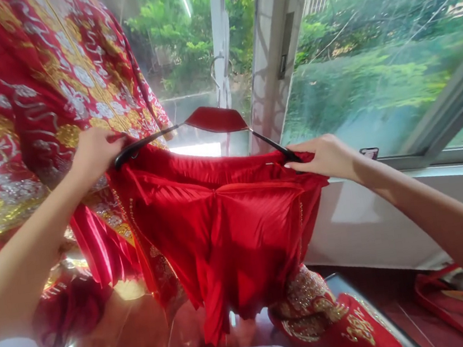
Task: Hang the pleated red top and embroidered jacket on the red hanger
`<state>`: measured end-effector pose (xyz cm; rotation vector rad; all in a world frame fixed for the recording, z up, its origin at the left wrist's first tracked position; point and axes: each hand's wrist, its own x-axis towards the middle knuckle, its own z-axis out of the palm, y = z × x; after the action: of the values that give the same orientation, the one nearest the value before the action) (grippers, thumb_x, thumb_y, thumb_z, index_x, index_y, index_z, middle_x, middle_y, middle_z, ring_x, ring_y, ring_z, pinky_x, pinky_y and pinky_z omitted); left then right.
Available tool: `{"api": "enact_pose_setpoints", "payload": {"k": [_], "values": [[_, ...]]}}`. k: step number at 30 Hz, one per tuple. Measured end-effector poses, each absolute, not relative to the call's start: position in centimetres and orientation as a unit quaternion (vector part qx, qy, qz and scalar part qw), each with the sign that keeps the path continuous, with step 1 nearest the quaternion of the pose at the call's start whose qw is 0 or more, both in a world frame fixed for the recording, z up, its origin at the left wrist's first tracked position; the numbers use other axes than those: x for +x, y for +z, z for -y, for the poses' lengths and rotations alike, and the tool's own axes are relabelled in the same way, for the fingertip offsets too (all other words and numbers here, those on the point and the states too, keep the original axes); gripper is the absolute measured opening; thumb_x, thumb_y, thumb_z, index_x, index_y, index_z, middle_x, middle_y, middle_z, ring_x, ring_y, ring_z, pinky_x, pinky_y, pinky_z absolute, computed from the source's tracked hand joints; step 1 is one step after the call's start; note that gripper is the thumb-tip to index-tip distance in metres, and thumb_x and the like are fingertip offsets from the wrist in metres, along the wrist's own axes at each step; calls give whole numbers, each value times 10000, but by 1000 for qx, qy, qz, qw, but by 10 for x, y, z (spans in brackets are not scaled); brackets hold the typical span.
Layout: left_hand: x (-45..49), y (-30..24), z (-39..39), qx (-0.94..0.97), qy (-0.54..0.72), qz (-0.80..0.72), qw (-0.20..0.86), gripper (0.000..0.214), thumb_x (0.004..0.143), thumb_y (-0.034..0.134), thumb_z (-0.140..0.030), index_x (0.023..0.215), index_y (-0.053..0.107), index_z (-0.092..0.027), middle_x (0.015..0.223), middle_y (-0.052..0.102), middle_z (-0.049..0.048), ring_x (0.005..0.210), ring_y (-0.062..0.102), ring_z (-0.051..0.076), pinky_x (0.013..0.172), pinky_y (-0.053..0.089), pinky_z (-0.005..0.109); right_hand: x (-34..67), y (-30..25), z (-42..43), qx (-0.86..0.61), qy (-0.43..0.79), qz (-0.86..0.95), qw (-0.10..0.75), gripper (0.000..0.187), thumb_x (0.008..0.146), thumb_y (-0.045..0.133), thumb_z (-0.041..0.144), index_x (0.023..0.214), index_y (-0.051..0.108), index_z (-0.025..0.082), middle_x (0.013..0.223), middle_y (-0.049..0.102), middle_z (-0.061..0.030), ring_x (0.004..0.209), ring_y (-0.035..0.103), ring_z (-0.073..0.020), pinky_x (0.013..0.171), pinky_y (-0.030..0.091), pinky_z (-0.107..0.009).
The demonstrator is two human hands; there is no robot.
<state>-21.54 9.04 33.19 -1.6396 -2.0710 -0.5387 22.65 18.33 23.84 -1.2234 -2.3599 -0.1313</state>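
1. Windows [371,77] backed by green foliage rise above a tiled floor [130,343]; in front of them, a red garment [244,211] is held up on a black hanger [215,119] with a red centre piece.
2. Both hanger ends are partly covered by hands and cloth; the garment's lower folds are shadowed and hard to separate.
3. Left grip [94,153] is closed at the hanger's left end, most fingers out of sight; right grip [324,156] pinches the other end, thumb in front.
4. Satiny and finely pleated, the garment has a slack waist and gold beading down both sides.
5. Farther out, an embroidered robe [88,73] hangs at left, cut off above; embroidered cloth [309,293] lies lower right; a dark red heap [73,311] at lower left is blurred.
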Motion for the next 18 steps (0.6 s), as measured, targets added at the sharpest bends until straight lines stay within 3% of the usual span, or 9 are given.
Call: {"api": "enact_pose_setpoints", "payload": {"k": [3,6,9,13,16,18], "values": [[-198,332,-81,-554,-175,761,289,445,893,385,-424,977,681,-103,926,677,110,753,504,166,711,371,265,227,237,-186,-455,-39,855,247,349,793,586,383,1077,731,241,853,739,-32,759,662,-246,682,463,-322],[-188,327,-84,-543,-146,776,286,450,900,367,-405,1038,668,-101,1030,667,159,868,573,244,753,416,326,228,239,-189,-463,27,840,280,382,748,645,425,1053,746,218,872,739,-34,818,665,-264,706,474,-321],[-189,321,-94,-543,-133,781,278,470,917,337,-395,1075,656,-88,1061,662,176,920,595,273,771,444,354,223,245,-188,-472,46,829,296,395,756,635,474,978,762,173,885,741,-52,812,655,-247,704,462,-302],[-193,310,-105,-547,-105,788,263,491,929,301,-392,1098,648,-88,1052,667,191,944,623,307,768,469,376,213,250,-187,-504,-36,831,232,389,843,502,400,976,755,135,780,724,-82,707,621,-208,625,401,-283],[-192,300,-109,-539,-82,799,253,494,932,291,-393,1113,644,-100,1044,670,209,953,643,345,764,484,400,218,250,-191,-518,-67,822,227,386,839,498,377,1033,749,156,895,738,-100,792,642,-233,691,423,-296],[-190,295,-114,-537,-69,800,259,479,933,299,-381,1122,644,-108,1047,671,218,962,652,359,768,494,412,228,252,-195,-499,-8,826,261,428,810,557,428,1096,736,164,1010,734,-99,881,647,-243,775,443,-300]]}}
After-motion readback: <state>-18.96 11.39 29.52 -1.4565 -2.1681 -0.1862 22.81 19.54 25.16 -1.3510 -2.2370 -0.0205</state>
